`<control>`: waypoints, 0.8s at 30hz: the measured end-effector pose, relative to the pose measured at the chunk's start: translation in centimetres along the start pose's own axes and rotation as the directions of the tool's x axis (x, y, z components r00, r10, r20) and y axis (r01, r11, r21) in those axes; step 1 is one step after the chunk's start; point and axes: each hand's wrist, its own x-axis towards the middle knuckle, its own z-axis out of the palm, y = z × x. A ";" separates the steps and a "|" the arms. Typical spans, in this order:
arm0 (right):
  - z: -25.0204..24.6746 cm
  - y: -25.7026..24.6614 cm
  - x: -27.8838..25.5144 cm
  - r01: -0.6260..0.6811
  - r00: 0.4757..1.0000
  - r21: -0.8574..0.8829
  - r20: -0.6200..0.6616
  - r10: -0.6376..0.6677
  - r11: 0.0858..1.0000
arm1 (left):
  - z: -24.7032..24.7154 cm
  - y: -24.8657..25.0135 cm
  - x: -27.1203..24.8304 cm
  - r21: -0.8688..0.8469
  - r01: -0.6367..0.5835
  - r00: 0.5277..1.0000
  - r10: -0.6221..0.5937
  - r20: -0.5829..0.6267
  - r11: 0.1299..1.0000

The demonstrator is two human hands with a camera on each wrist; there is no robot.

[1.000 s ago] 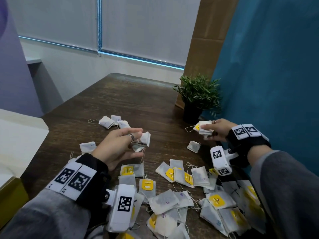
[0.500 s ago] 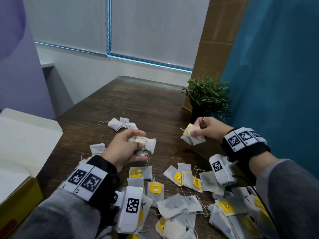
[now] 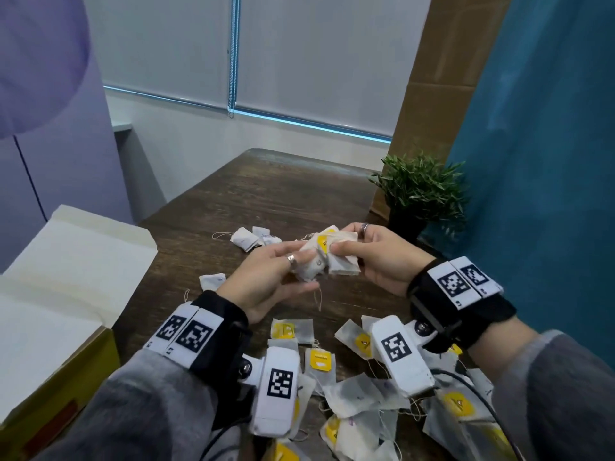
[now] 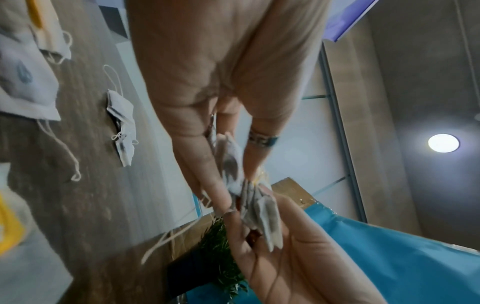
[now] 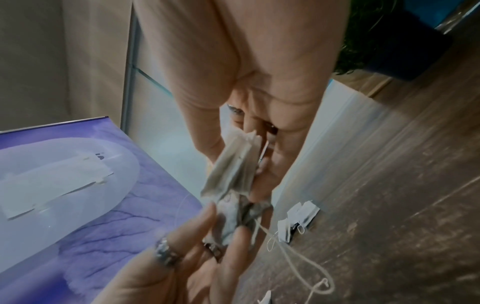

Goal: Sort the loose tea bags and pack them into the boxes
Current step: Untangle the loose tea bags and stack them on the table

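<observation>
The print on the yellow tags of the loose tea bags (image 3: 320, 360) is too small to read. Wrist cameras cover part of that pile. The open box (image 3: 60, 294) runs past the left edge.

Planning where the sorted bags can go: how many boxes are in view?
1: an open box with yellow sides and white flaps, at the left of the table. Others may lie out of frame.
</observation>
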 end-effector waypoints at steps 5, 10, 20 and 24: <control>0.3 -0.3 -0.2 0.032 0.995 0.041 -0.100 -0.028 0.999 | -0.5 0.1 0.1 0.038 -0.062 0.988 0.067 -0.136 0.997; -1.6 -0.1 -1.2 -0.105 0.993 -0.116 -0.073 0.097 0.988 | -1.5 1.0 -0.1 0.190 -0.070 0.984 0.099 -0.146 0.979; 3.9 3.0 -0.7 0.106 0.910 -0.950 0.212 0.357 0.294 | -2.4 1.9 0.0 0.340 -0.093 0.975 0.155 -0.159 0.936; 2.5 1.0 -1.1 0.196 0.979 -0.948 0.204 0.004 0.250 | -2.5 2.1 -0.5 0.445 -0.104 0.970 0.189 -0.151 0.890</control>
